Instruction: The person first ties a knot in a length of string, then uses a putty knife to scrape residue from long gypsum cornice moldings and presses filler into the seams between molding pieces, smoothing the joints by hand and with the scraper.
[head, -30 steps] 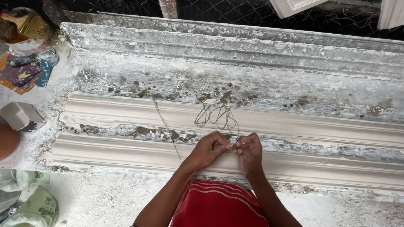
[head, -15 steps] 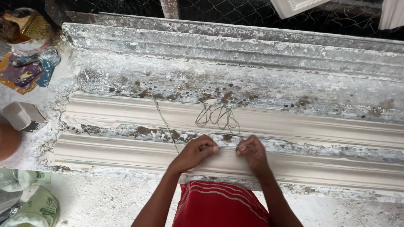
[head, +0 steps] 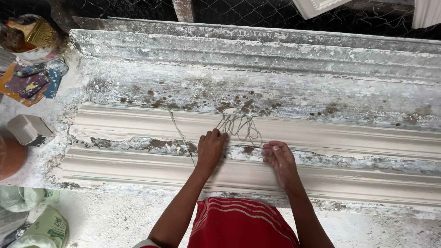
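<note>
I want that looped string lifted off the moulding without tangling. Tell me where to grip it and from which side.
Pinch the looped string with the fingers where its loops gather at the top, coming from above. The loops fan out flat on the plaster moulding, so their lower ends would spread. The left hand already touches its near edge.

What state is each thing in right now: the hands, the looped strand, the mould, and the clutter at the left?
Left hand: fingers pressing the strand down, nothing enclosed.
Right hand: palm down, pinching something small; unclear what.
Looped strand: coiled, lying flat.
Long moulding: plaster-caked, flaking.
Grey block: lying on its side.
Green bags: crumpled.
</note>
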`<state>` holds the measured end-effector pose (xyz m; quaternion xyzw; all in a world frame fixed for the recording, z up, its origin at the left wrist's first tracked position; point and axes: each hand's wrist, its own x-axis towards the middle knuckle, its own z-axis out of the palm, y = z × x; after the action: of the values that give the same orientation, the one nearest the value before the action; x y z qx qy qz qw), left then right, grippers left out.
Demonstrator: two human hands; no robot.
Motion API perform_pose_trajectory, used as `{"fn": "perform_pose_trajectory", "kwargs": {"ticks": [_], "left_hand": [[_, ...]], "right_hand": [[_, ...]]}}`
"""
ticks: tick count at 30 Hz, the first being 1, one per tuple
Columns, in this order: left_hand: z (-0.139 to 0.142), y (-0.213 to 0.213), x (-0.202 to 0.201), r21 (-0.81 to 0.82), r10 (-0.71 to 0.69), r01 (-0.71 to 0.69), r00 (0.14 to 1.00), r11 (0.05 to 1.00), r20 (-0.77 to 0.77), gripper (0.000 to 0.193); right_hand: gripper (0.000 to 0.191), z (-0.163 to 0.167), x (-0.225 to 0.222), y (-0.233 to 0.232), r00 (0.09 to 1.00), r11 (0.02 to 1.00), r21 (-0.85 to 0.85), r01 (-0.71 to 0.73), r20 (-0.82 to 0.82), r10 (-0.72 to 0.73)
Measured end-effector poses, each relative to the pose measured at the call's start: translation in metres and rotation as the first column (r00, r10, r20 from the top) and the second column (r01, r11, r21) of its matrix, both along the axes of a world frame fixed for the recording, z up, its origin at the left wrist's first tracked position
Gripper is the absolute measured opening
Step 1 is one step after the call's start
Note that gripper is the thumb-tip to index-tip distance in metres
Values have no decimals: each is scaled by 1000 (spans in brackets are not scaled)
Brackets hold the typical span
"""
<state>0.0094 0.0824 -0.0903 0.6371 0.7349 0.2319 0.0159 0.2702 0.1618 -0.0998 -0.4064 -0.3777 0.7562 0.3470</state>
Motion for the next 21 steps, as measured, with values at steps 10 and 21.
{"fn": "perform_pose_trajectory", "kwargs": {"ticks": [10, 21], "left_hand": [[-51, -47, -39, -302, 535, -499, 843, 812, 47, 35], [-12, -59, -14, -204, 233, -174, 921, 963, 312, 21]], "right_hand": [[22, -22, 11, -16, 998, 998, -44, -55, 27, 56], [34, -4, -36, -23, 931, 951, 26, -308, 215, 295]]}}
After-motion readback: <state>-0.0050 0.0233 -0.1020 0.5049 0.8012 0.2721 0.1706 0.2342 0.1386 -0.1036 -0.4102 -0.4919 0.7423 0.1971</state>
